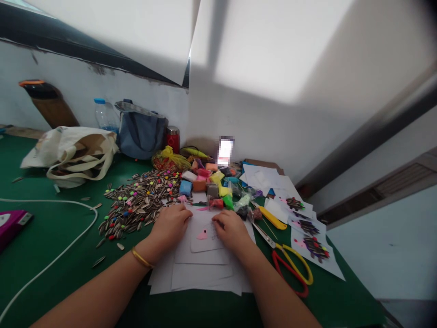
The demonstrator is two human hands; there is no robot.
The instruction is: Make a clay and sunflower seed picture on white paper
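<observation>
My left hand [172,224] rests at the left edge of a small white card [206,246], its fingers curled together. My right hand [231,230] is at the card's right side, thumb and fingers pinched. Whatever either hand may hold is hidden or too small to make out. Between the hands, the card bears a flat pink clay shape [202,234] with a dark dot, beside a faint line drawing. Under the card lie several white paper sheets [201,278]. Past my fingertips sit colourful wrapped clay packs [200,186].
Striped sunflower seeds [136,205] mixed with coloured beads spread to the left. Scissors [287,259] and a yellow cutter [273,217] lie right, near seed-decorated cards [316,248]. Bags [141,132], a red flask [172,139] and a lit phone [225,151] stand along the wall. A white cable [77,239] curves at left.
</observation>
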